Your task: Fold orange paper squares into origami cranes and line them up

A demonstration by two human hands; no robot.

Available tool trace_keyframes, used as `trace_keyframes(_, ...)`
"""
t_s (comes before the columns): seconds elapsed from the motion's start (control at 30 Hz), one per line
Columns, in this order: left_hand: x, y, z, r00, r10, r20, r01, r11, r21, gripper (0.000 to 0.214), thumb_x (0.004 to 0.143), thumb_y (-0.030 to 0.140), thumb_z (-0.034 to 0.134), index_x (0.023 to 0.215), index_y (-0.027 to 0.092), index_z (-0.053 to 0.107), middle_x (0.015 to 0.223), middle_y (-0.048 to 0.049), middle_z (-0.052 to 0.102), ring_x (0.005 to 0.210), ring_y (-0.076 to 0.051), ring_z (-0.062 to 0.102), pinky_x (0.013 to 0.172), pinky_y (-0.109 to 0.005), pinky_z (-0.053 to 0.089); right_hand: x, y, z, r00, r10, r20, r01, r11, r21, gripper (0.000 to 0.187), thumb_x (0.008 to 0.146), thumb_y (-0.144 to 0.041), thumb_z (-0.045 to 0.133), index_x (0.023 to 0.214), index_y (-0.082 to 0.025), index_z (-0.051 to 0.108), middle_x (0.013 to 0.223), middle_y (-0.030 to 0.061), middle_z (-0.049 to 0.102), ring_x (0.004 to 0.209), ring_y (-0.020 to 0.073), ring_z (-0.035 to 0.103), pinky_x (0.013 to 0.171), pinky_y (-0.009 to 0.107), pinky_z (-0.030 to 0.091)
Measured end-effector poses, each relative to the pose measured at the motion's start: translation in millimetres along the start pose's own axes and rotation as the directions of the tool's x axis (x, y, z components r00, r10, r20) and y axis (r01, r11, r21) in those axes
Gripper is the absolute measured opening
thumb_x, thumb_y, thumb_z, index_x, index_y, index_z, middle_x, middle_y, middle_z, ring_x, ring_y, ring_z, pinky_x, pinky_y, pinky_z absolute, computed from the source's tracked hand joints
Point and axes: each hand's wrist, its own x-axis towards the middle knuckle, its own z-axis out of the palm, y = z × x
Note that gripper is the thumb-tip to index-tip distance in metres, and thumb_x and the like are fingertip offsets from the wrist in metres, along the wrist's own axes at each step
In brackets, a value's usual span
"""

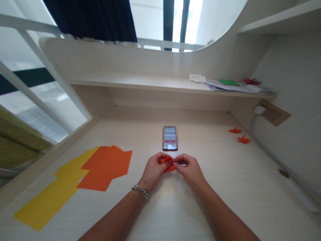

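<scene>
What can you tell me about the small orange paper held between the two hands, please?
The orange paper is a small piece folded into a compact, angular shape. It looks like thin, matte craft paper. The fingers of the left hand and the right hand pinch it from either side and cover its edges. It is held over the pale wooden desk, just on the near side of a phone lying flat. Its exact folded form is too small to tell.

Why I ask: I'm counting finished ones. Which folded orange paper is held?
The orange piece pinched between left hand and right hand; the two others lie untouched far right.
</scene>
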Motion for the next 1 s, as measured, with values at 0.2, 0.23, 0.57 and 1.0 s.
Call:
trace_keyframes(0.2, -1, -1, 1.1, 0.999, -0.01, 0.031, 0.013, 0.996, -0.088, 0.017, 0.066, 0.024, 0.07, 0.078, 0.014, 0.064, 0.076, -0.003, 0.066, 0.07, -0.015, 0.061, 0.063, -0.024, 0.048, -6, -11, -2, 0.999, 0.012, 0.035, -0.012, 1.0, 0.025, 0.021, 0.066, -0.031, 0.073, 0.081, -0.017, 0.069, 0.08, 0.0064, 0.071, 0.074, 0.0207, 0.064, 0.069, 0.032, 0.05)
trace_keyframes(0.23, -1, -1, 0.9, 0.999, -0.005, 0.033, 0.008, 0.996, -0.09, 0.018, 0.065, 0.023, 0.07, 0.08, 0.014, 0.065, 0.077, -0.0032, 0.066, 0.071, -0.015, 0.061, 0.063, -0.024, 0.049, -6, -12, -3, 0.999, 0.011, 0.038, -0.011, 1.0, 0.023, 0.022, 0.065, -0.031, 0.074, 0.082, -0.017, 0.069, 0.081, 0.0066, 0.071, 0.075, 0.0209, 0.064, 0.069, 0.032, 0.05)
trace_keyframes(0.57, -1, -1, -1.6, 0.998, -0.014, 0.066, 0.019, 0.998, -0.067, 0.029, 0.065, 0.023, 0.07, 0.093, 0.015, 0.071, 0.09, -0.0084, 0.072, 0.08, -0.022, 0.067, 0.071, -0.031, 0.053, -2, -6, -4, 0.999, -0.017, 0.051, 0.02, 0.998, -0.066, 0.026, 0.06, -0.028, 0.076, 0.082, -0.018, 0.067, 0.082, 0.005, 0.069, 0.075, 0.0205, 0.064, 0.064, 0.031, 0.051)
trace_keyframes(1.0, -2, 8, -5.6, 0.989, -0.05, 0.141, 0.065, 0.993, -0.1, 0.029, 0.067, 0.023, 0.073, 0.094, 0.012, 0.072, 0.091, -0.0102, 0.073, 0.081, -0.022, 0.067, 0.077, -0.033, 0.052, -4, -10, -3, 0.998, -0.037, 0.042, 0.04, 0.997, -0.063, 0.022, 0.065, -0.023, 0.072, 0.087, -0.018, 0.069, 0.083, 0.005, 0.071, 0.075, 0.0208, 0.065, 0.066, 0.032, 0.052)
